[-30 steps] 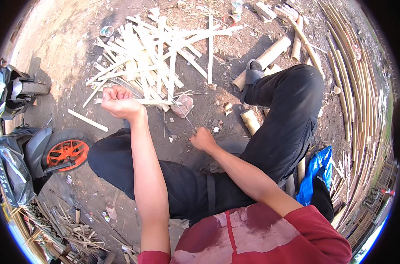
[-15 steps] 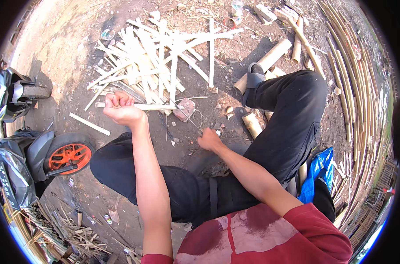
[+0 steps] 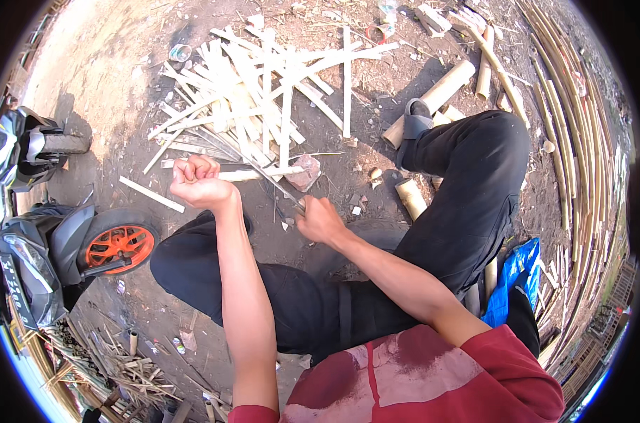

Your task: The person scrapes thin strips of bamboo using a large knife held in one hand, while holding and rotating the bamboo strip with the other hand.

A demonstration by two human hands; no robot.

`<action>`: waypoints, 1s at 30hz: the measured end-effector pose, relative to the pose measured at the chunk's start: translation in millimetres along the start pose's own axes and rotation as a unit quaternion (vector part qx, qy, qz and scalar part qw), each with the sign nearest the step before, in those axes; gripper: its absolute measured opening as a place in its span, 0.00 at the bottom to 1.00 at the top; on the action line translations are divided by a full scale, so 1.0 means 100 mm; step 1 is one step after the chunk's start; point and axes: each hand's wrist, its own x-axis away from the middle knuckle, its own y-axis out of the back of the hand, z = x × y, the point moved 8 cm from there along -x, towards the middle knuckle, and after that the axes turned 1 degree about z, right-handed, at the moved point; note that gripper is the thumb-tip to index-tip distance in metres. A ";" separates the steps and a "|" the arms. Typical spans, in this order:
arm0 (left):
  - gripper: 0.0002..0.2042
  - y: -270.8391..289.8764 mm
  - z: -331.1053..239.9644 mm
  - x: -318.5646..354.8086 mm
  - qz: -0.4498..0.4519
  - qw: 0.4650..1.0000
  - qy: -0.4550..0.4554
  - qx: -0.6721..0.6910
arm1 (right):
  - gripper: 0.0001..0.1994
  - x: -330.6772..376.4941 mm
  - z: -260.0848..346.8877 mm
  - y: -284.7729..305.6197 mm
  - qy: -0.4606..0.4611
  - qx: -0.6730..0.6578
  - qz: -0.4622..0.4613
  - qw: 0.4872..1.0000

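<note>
My left hand [image 3: 199, 181] is closed, palm up, around a pale bamboo strip [image 3: 246, 175]. The strip runs rightward, its far end beside a reddish stone [image 3: 304, 173]. In my closed right hand [image 3: 321, 219] is a long, thin-bladed knife [image 3: 283, 190]. Its blade slants up and left from my fist and crosses the strip between my hands. Whether the edge touches the strip, I cannot tell. Just beyond, a loose heap of split bamboo strips [image 3: 228, 92] lies on the dirt, partly behind the blade.
A motorbike's orange-rimmed wheel [image 3: 120, 250] stands at my left. Thick bamboo pieces [image 3: 440, 92] lie by my right foot, with long bamboo poles [image 3: 570, 155] along the right. A blue plastic bag [image 3: 512, 278] is beside my right hip. One single strip [image 3: 151, 194] lies left of my hand.
My right hand has moved left with the knife, whose blade now reaches further across the bamboo strip. My left hand keeps its grip. The whole view has shifted slightly.
</note>
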 end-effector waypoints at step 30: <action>0.18 -0.15 0.10 0.04 0.054 0.998 -0.012 -0.011 | 0.12 -0.01 0.07 0.02 0.027 -0.113 -0.053 0.992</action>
